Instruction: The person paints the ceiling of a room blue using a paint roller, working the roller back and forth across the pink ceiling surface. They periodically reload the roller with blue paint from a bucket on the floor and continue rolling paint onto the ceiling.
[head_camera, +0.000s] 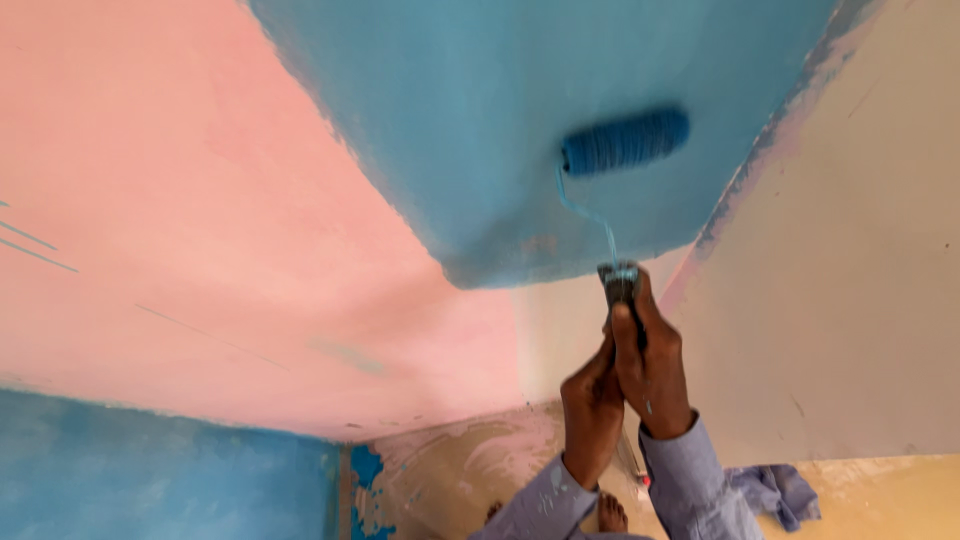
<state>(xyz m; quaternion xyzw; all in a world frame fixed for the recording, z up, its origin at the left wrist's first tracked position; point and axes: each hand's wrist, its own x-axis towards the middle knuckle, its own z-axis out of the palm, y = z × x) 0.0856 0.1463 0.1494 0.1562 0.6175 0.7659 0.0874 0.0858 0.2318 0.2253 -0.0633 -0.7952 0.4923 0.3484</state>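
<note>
Both my hands grip the handle of a paint roller (625, 142). My right hand (652, 360) is uppermost, wrapped around the grey handle just under the wire frame. Just below and to the left of it, my left hand (592, 405) clasps the same handle. The roller's blue sleeve lies pressed against a blue-painted patch of wall (500, 120). Both my sleeves are pale grey-blue.
A pink wall (180, 230) fills the left. A cream wall (850, 270) stands on the right. A blue wall (150, 470) shows at the lower left. A crumpled grey cloth (775, 492) lies on the paint-streaked floor (470, 460), and a bare foot (610, 514) shows below.
</note>
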